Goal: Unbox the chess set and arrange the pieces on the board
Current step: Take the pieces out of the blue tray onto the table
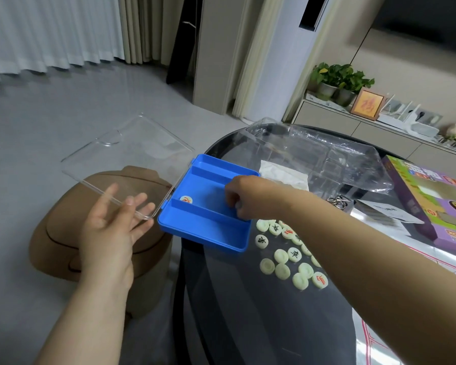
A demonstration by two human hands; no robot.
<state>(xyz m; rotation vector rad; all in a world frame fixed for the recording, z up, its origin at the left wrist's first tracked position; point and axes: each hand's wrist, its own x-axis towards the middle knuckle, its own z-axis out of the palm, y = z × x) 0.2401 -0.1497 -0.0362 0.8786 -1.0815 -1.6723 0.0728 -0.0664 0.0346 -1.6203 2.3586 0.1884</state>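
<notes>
A blue chess box [195, 227] with three long compartments sits at the left edge of the dark round table [248, 312]. Its clear lid [132, 154] hangs open to the left, off the table. One pale round piece [186, 199] with a red character lies in the middle compartment. My right hand [244, 196] reaches into the box with fingers curled at the right end of that compartment; anything in it is hidden. My left hand [116, 222] is spread under the lid's near corner. Several pale chess pieces [287, 256] lie scattered on the table beside the box.
A brown stool [63, 233] stands on the floor left of the table, under the lid. Crumpled clear plastic packaging [313, 154] and a folded white sheet [284, 175] lie behind the box. A purple game carton [432, 201], papers and metal rings [338, 200] are at the right.
</notes>
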